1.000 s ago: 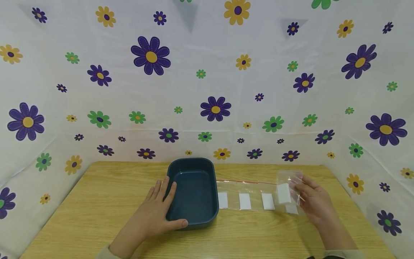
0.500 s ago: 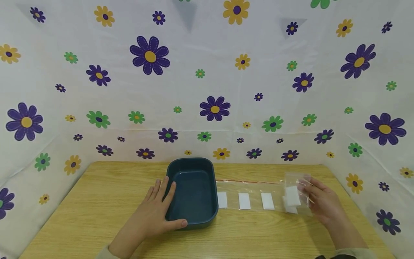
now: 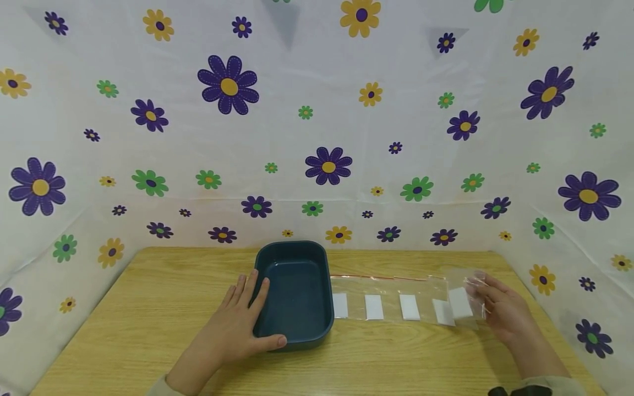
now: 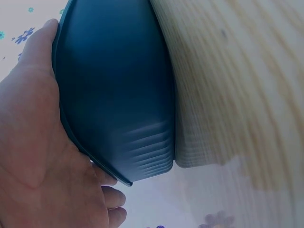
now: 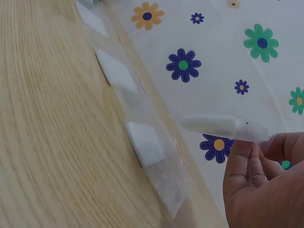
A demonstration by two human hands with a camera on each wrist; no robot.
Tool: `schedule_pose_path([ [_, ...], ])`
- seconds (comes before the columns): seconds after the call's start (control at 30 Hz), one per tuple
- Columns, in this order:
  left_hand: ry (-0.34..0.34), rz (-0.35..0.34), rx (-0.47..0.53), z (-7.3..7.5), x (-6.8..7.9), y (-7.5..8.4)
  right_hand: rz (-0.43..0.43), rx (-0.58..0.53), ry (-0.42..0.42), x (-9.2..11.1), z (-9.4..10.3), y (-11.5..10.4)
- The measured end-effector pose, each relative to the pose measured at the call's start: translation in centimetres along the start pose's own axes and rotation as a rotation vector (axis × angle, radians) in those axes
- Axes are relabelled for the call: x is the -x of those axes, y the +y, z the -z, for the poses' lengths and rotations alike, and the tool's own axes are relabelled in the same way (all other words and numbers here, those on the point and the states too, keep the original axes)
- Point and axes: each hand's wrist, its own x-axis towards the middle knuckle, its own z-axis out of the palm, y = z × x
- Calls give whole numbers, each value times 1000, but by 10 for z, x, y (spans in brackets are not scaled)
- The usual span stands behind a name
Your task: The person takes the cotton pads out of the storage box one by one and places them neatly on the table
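A dark blue rectangular tub (image 3: 294, 300) stands on the table, and my left hand (image 3: 233, 324) rests along its left side and near corner with fingers spread. In the left wrist view the palm lies against the tub's rim (image 4: 71, 135). My right hand (image 3: 502, 308) pinches a clear zip bag (image 3: 460, 302) with a white block inside, held up over the right end of a row. That row is several similar bags (image 3: 391, 300), each with a white block (image 3: 409, 307). The right wrist view shows the pinched bag (image 5: 213, 124) edge-on between thumb and fingers.
The wooden table (image 3: 163, 308) reaches back to a white cloth (image 3: 277, 126) printed with flowers, which also hangs on both sides. The row of bags runs rightward from the tub's right wall, red zip strips (image 3: 371, 276) toward the back.
My right hand has moved to the right with the pinched bag, which now overlaps the row's last bag less. The left hand and the tub have stayed put.
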Motion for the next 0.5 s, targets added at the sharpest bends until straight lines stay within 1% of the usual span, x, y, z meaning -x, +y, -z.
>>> schedule_pose_path([
  [0.17,-1,0,4,-1,0,-1,-22,-18,9,-6,9,0],
  [0.4,-10,3,16,-2,0,-2,-48,50,27,-13,23,0],
  [0.5,-7,4,19,-2,0,-2,-72,25,41,-15,27,-1],
])
